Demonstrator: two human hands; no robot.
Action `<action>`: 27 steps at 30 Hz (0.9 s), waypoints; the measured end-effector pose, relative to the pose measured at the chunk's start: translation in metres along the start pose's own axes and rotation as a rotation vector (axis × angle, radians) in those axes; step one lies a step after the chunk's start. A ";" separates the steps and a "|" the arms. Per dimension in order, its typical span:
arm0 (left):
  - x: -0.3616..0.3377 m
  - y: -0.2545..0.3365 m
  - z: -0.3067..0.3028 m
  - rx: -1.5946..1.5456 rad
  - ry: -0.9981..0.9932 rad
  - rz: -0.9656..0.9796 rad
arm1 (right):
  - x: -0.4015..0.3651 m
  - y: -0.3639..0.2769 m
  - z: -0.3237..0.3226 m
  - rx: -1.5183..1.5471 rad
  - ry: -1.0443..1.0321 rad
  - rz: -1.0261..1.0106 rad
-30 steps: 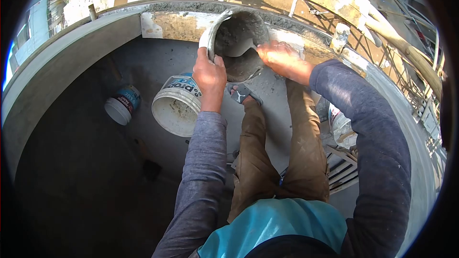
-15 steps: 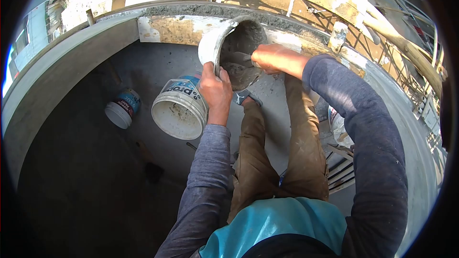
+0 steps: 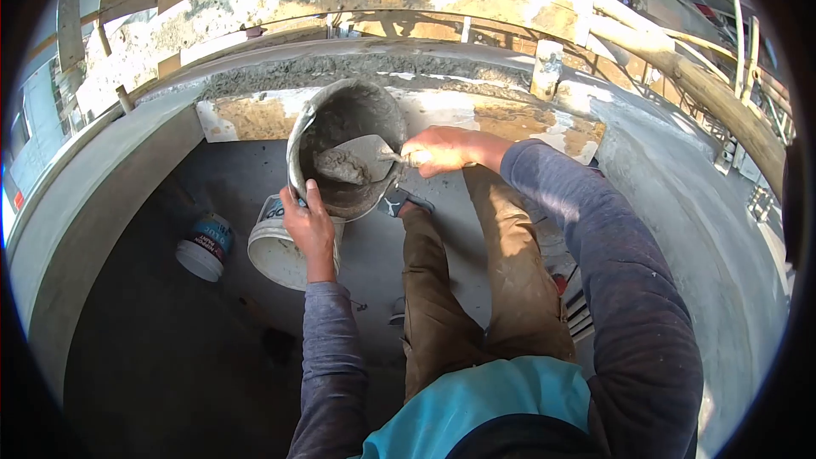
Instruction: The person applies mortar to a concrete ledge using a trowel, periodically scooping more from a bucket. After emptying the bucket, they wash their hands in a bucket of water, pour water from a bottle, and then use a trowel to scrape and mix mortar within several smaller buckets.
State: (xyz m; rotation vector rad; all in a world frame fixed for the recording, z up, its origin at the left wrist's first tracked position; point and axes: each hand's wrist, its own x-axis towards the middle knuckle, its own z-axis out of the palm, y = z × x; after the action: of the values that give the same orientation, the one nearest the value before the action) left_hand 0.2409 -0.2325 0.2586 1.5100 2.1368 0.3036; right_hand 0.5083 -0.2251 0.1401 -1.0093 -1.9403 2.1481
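Observation:
A bucket (image 3: pixel 361 109) coated inside with grey mortar is tilted with its mouth toward me. My left hand (image 3: pixel 309 223) is closed on its near left rim. My right hand (image 3: pixel 438 151) is wrapped around the handle of a trowel (image 3: pixel 371 153). The trowel's blade is inside the bucket mouth, with a lump of wet mortar (image 3: pixel 342 167) on it. More mortar lies low in the bucket. Below the bucket stands a white paint pail (image 3: pixel 285 262), partly covered by my left hand and the bucket.
A smaller paint pail (image 3: pixel 204 246) stands further left on the grey floor. Ahead runs a curved ledge with a strip of rough mortar (image 3: pixel 280 76) and a board (image 3: pixel 255 119) on its face. Wooden poles (image 3: pixel 680 68) cross at the right, beyond the curved wall (image 3: pixel 680 195).
The bucket has tipped further toward me, its mouth now showing more. The trowel has come up out of the mortar with a lump on its blade. My view has shifted slightly.

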 end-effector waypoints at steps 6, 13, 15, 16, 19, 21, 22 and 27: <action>-0.007 0.023 0.003 0.041 -0.039 -0.039 | -0.085 0.036 -0.012 0.130 0.247 0.149; -0.002 0.022 0.006 -0.021 -0.027 -0.016 | -0.170 0.076 -0.092 0.217 0.486 0.443; -0.001 0.020 0.008 -0.051 -0.037 -0.013 | -0.188 0.101 -0.100 0.256 0.578 0.456; 0.000 0.023 0.007 -0.078 -0.056 -0.025 | -0.199 0.089 -0.115 0.438 0.548 0.591; 0.002 0.016 0.007 -0.040 -0.051 -0.050 | -0.228 0.099 -0.121 0.474 0.657 0.580; 0.003 0.016 0.008 -0.030 -0.040 -0.032 | -0.246 0.100 -0.124 0.528 0.743 0.545; 0.003 0.017 0.008 -0.018 -0.037 -0.034 | -0.256 0.101 -0.128 0.522 0.747 0.556; 0.002 0.029 0.008 0.081 -0.051 -0.030 | -0.279 0.075 -0.146 0.443 0.662 0.675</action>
State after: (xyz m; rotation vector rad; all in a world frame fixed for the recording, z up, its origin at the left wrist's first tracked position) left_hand 0.2677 -0.2208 0.2645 1.5127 2.1524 0.1675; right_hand 0.8279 -0.2449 0.1895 -2.1050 -0.8454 1.9441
